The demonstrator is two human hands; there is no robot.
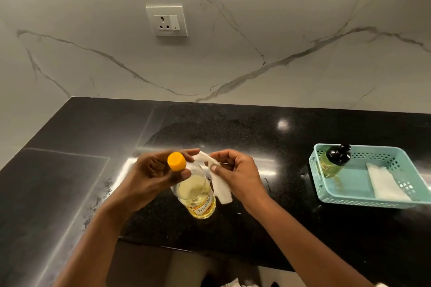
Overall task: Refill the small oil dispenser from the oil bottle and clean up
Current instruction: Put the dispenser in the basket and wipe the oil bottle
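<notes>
Oil bottle (198, 193) stands near the counter's (70, 193) front edge, approx. mid-width; prob. heavy w/ oil and slick if dribbled, so best gripped low round the body, not the neck. Left hand (151, 175) pinches its yellow cap (176, 161) from above, wrist bent; right hand (235, 172) grips a soft white tissue (221, 187) against the bottle's shoulder.

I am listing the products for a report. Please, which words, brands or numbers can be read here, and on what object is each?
"Freedom", last letters cut off by the curve: label of the oil bottle.
Label on the small oil dispenser in the basket: too blurred to read.
Wall socket: no readable text.
</notes>
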